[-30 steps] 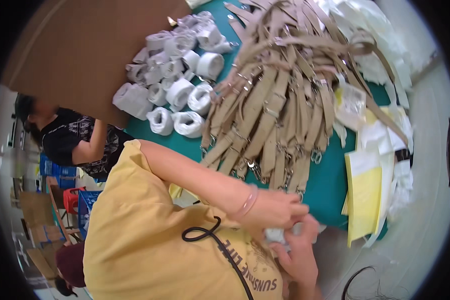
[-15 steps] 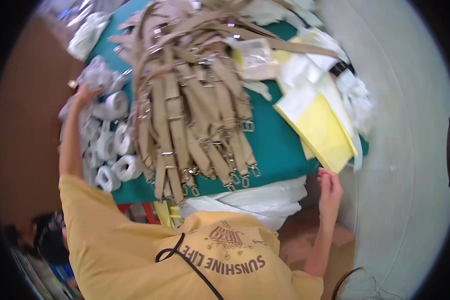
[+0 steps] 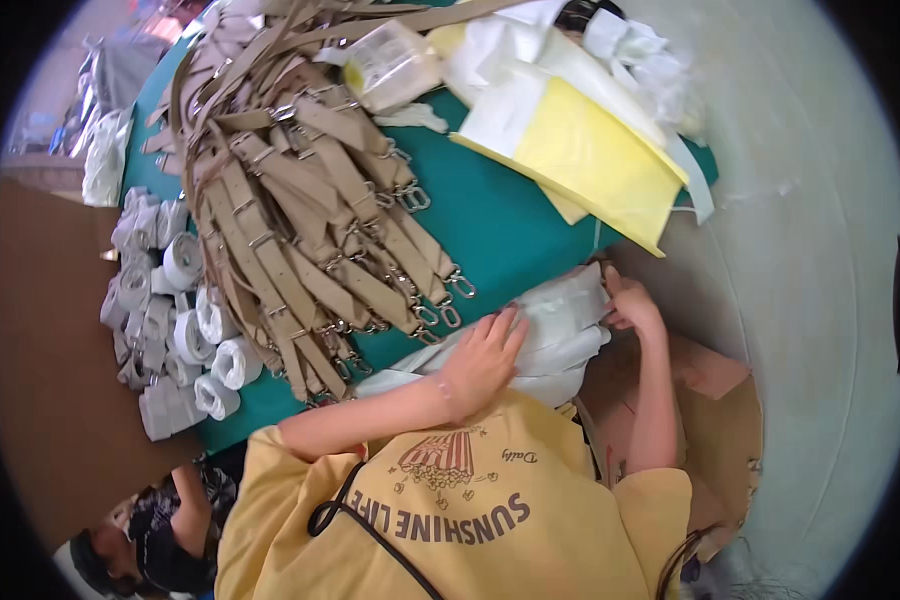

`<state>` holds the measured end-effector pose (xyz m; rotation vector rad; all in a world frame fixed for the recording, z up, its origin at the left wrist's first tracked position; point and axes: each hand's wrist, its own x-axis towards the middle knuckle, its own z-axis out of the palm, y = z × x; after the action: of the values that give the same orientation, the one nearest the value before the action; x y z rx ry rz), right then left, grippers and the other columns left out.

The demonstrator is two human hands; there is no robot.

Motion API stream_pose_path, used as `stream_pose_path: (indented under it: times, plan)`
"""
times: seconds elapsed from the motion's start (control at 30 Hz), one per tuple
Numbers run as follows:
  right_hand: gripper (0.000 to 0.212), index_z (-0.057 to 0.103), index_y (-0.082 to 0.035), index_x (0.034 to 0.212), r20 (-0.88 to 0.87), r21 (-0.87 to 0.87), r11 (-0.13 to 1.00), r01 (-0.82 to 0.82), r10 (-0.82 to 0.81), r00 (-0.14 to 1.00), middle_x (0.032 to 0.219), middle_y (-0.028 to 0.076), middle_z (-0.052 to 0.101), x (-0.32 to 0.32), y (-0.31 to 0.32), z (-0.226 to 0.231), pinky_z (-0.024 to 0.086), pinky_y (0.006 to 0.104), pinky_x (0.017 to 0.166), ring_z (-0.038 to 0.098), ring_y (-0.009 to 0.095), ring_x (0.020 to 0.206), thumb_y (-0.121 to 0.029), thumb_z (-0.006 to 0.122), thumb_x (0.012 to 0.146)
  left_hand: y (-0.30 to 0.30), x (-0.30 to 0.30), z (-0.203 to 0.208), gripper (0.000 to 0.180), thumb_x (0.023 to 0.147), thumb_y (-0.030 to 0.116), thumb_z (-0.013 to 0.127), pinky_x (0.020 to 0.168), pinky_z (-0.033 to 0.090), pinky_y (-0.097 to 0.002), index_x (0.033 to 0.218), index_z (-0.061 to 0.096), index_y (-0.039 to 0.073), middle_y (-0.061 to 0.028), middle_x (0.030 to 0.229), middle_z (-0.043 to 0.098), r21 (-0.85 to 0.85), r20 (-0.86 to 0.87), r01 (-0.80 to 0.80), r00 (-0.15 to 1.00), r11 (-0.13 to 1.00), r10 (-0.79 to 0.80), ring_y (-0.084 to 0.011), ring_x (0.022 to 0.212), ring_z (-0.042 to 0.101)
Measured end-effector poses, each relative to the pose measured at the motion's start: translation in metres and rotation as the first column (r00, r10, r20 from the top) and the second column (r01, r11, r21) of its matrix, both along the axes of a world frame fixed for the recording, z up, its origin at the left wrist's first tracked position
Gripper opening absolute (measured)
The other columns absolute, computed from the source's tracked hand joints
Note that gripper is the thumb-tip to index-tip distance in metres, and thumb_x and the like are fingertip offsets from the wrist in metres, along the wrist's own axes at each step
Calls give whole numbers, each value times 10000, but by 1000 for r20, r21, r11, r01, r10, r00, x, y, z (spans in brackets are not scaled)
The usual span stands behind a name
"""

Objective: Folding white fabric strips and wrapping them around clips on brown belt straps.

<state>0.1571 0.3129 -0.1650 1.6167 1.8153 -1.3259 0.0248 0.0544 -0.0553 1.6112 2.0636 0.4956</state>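
Just in front of my body, a stack of white plastic bags (image 3: 555,335) lies along the near edge of the green table. My left hand (image 3: 482,355) rests on it with fingers stretched out and palm down. At the stack's right end, the fingers of my right hand (image 3: 630,302) are bent around the edge of the plastic. Beyond my left hand is a big heap of beige straps (image 3: 305,210) with metal buckles and clips, their clip ends pointing toward me.
Rolled white straps (image 3: 182,262) are piled at the table's left side. Yellow and white paper sheets (image 3: 600,150) lie at the right, beside a clear plastic packet (image 3: 392,65). A cardboard box (image 3: 710,400) stands below on the right. Another person (image 3: 175,520) is at the lower left.
My left hand has come from the white rolls at the left to the top of the plastic bags. My right hand has moved from near the yellow paper onto the bags' right end.
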Motion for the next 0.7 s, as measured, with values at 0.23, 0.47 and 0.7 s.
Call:
stream_pose_path:
  times: [0.23, 0.47, 0.7]
  plan:
    - [155, 539, -103, 901, -393, -406, 662, 630, -749, 533, 736, 6, 535, 64, -19, -80, 339, 277, 445, 440, 103, 520, -160, 680, 872, 28, 41, -40, 699, 693, 276, 759, 919, 428, -403, 1261, 465, -6, -141, 1291, 436, -223, -184, -115, 980, 968, 74, -343, 1133, 443]
    - [120, 556, -58, 949, -928, -119, 862, 493, -272, 253, 840, -33, 553, 78, -29, 91, 416, 197, 706, 501, 45, 747, -3, 632, 874, 127, 22, -9, 392, 852, 296, 699, 587, 440, -384, 1087, 611, -5, -148, 678, 580, 60, 426, 114, 895, 992, -129, -280, 599, 539]
    - [265, 554, -5, 1185, -935, -341, 845, 412, -350, -57, 1028, 47, 611, 40, -39, 196, 454, 225, 816, 570, 89, 932, -89, 596, 936, 115, 10, 78, 232, 856, 228, 704, 545, 415, -336, 971, 662, 32, -139, 670, 599, 210, 635, -2, 761, 978, -135, -171, 556, 483]
